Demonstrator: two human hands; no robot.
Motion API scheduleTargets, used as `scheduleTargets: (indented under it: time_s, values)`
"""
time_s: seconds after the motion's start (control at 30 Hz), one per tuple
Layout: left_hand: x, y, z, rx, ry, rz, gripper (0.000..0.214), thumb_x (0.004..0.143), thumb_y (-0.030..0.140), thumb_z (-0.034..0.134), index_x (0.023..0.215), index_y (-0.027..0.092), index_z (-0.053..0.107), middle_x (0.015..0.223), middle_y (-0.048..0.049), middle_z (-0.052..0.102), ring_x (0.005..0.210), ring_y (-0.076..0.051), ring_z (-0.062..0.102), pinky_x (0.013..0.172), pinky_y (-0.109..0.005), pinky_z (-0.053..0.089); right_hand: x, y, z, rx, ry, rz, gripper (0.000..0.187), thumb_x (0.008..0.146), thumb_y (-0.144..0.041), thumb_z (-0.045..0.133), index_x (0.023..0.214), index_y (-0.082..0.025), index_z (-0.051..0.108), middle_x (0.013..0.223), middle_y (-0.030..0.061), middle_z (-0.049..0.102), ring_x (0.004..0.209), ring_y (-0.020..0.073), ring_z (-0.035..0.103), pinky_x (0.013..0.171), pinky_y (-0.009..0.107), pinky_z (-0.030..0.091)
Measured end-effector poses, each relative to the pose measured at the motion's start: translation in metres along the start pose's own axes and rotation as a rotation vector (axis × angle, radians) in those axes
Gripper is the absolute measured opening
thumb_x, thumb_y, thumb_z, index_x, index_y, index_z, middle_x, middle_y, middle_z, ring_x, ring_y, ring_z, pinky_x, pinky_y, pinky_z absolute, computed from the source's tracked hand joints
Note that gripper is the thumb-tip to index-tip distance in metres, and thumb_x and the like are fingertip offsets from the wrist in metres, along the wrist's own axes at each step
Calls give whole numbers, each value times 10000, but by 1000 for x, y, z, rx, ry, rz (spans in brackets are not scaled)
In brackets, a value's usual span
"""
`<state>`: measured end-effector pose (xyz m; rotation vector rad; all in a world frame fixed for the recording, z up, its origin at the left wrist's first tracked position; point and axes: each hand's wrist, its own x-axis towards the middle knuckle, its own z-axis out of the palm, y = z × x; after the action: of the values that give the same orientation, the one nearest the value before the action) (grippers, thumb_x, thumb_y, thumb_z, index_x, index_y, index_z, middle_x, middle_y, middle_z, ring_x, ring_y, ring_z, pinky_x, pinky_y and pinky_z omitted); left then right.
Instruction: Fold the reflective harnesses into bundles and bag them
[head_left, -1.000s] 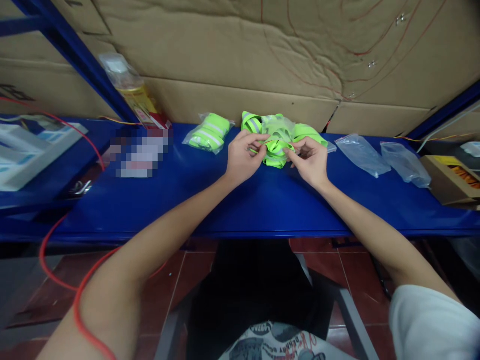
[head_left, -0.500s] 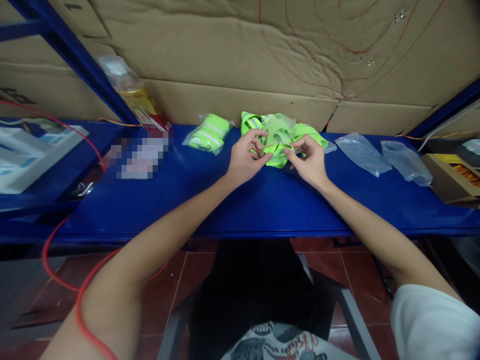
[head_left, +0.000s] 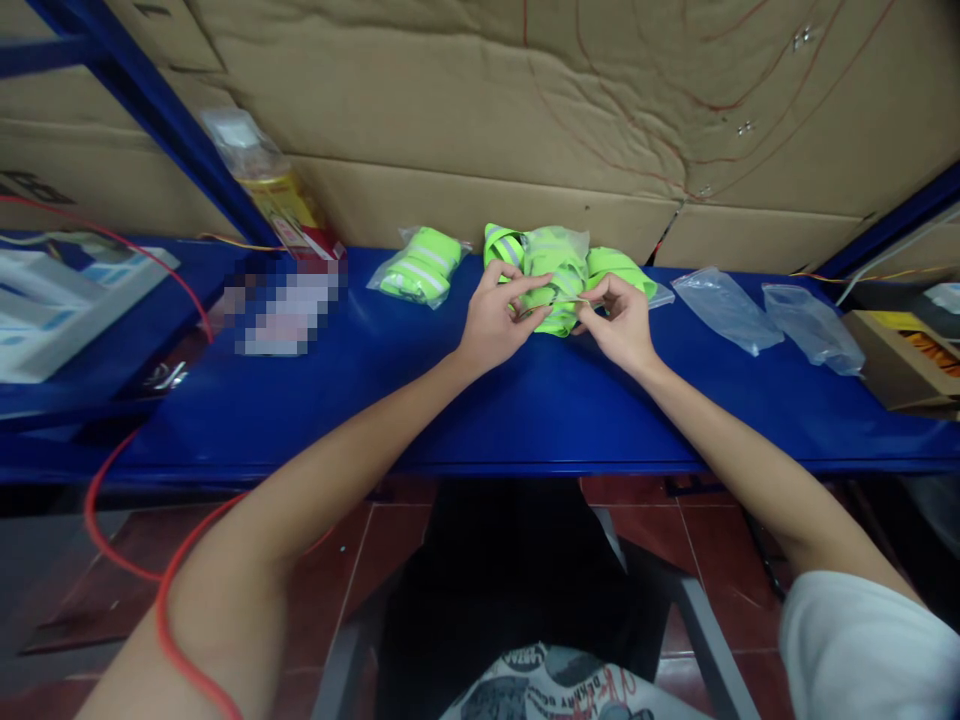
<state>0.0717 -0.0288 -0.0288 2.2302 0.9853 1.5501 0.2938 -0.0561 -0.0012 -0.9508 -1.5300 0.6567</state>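
Note:
A pile of neon green reflective bands (head_left: 559, 270) lies at the back middle of the blue shelf (head_left: 480, 400), partly wrapped in a clear plastic bag. My left hand (head_left: 491, 320) pinches the left side of the bundle, fingers curled on it. From the right, my right hand (head_left: 619, 322) pinches the same bundle. Both hands meet at its front edge. A second bagged green band (head_left: 421, 265) lies to the left of my left hand.
Two empty clear bags (head_left: 724, 308) (head_left: 811, 328) lie to the right, beside a cardboard box (head_left: 904, 365) at the far right. A bottle in plastic (head_left: 262, 180) leans at the back left. White boxes (head_left: 52, 305) sit far left. A red cable (head_left: 135, 540) hangs below.
Both hands kept working the green bundle in place; the fingers shifted slightly and the plastic bag now sits further over the bands.

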Motion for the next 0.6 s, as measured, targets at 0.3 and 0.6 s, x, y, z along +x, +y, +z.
scheduleTargets:
  time_s: [0.3, 0.6]
  values:
    - [3, -1, -4, 76, -55, -12, 517, 918, 498, 870, 1378, 295, 749, 1467, -94, 637, 669, -68, 596, 728, -318, 654, 7, 10, -8, -24, -127, 57, 701, 706, -377, 941, 1334, -288, 643, 819, -18, 650, 739, 234, 700, 435, 333, 605]
    - [4, 7, -6, 73, -104, -14, 543, 968, 553, 798, 1421, 270, 699, 1603, -147, 640, 1145, -269, 745, 899, -402, 673, 7, 8, -13, -24, -154, 216, 730, 824, -333, 889, 1510, -235, 660, 721, 6, 761, 565, 235, 744, 377, 317, 576]
